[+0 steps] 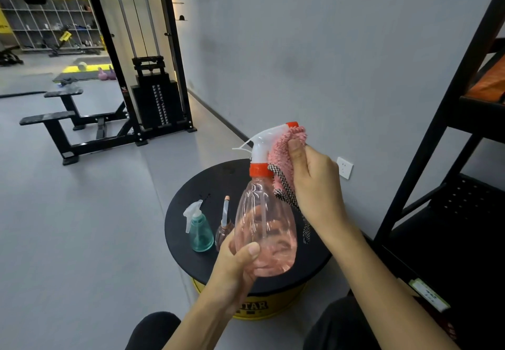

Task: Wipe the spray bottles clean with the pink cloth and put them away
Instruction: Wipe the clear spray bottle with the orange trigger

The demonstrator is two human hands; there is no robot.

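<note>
My left hand grips the base of a clear pink spray bottle with a white trigger head and orange collar, held upright above a round black stool top. My right hand pinches the pink cloth against the back of the bottle's spray head; a black-and-white checked edge of the cloth hangs down beside the bottle. On the stool stand a small teal spray bottle and a small brownish bottle with a tall thin cap, partly hidden behind the pink bottle.
The stool has a yellow base. A black metal shelf rack stands at the right against the grey wall, with a wall socket nearby. A black weight machine and benches stand at the left on the grey floor.
</note>
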